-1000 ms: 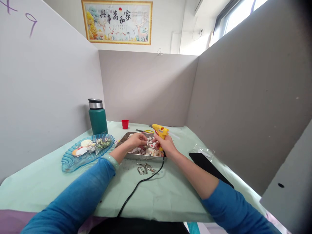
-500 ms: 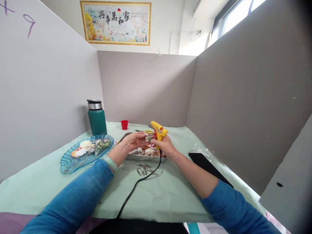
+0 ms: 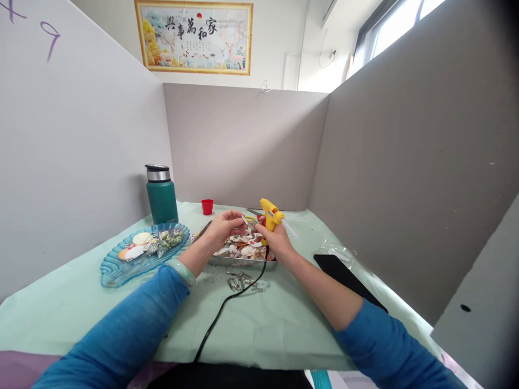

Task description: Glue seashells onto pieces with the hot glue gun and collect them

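The yellow plastic glue gun [image 3: 271, 215], in the right hand [image 3: 276, 239], sits slightly farther right than half a second ago, its nozzle pointing up and away to the left; the left hand [image 3: 224, 228] pinches a small pale piece [image 3: 245, 220] at its fingertips, too small to identify, above the silver metal tray [image 3: 243, 262], where a second ago both hands were lower, among the shells.

On the worktop [image 3: 300, 319], covered in pale green, a loose pile of silver metal pins [image 3: 239, 281] lies just in front of the tray; the glue gun's black cord [image 3: 224, 305] drops past the tray's near edge and crosses the pile's right side; the left hand hides part of the tray, the right hand its far right end; at left, a translucent blue scalloped dish [image 3: 111, 274] holds pale and greenish shells [image 3: 164, 243], with a teal bottle [image 3: 161, 200] just behind; a small red cup [image 3: 207, 207] stands farther back; at right, a flat black object [image 3: 344, 276] lies beside clear plastic packaging [image 3: 337, 249].

The gun looks glossy, a clear stick protruding from its rear; mixed white, brown and reddish shells [image 3: 248, 251] crowd the tray.
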Available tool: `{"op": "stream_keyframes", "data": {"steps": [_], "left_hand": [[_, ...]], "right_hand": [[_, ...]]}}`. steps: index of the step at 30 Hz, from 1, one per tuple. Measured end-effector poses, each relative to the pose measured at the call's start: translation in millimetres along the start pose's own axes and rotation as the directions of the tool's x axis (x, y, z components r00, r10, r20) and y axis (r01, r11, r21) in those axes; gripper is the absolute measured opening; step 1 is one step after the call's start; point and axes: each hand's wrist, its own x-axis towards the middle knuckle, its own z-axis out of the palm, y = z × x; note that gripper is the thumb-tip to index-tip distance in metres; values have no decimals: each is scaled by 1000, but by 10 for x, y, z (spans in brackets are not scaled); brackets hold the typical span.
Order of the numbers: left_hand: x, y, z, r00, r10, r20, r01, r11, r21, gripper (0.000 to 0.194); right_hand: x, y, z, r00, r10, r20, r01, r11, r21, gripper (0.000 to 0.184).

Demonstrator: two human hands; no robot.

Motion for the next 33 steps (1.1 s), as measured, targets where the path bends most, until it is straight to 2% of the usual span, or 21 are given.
{"op": "stream_keyframes", "data": {"steps": [4,11,17,25,29,33], "left_hand": [[-44,6,80,998,39,48,-48,979,198,26],[-38,-12,97,998,50,33,-56,967,250,23],[-6,-50,90,990,127,68,-142,936,322,21],[27,-80,68,975,220,30,-206,845,494,12],[25,-93,56,963,262,58,-248,783,571,12],[-14,-85,73,938,333,99,-308,663,683,11]], "right_hand": [[15,29,-17,1000,-14,15,14,1000,-28,36],[6,34,-36,994,-47,97,51,998,-32,38],[14,45,-42,992,-36,124,37,999,-11,37],[3,2,-37,985,-9,175,2,999,40,37],[27,52,-48,985,-19,169,6,997,73,35],[53,90,-49,991,0,132,-12,996,90,38]]}}
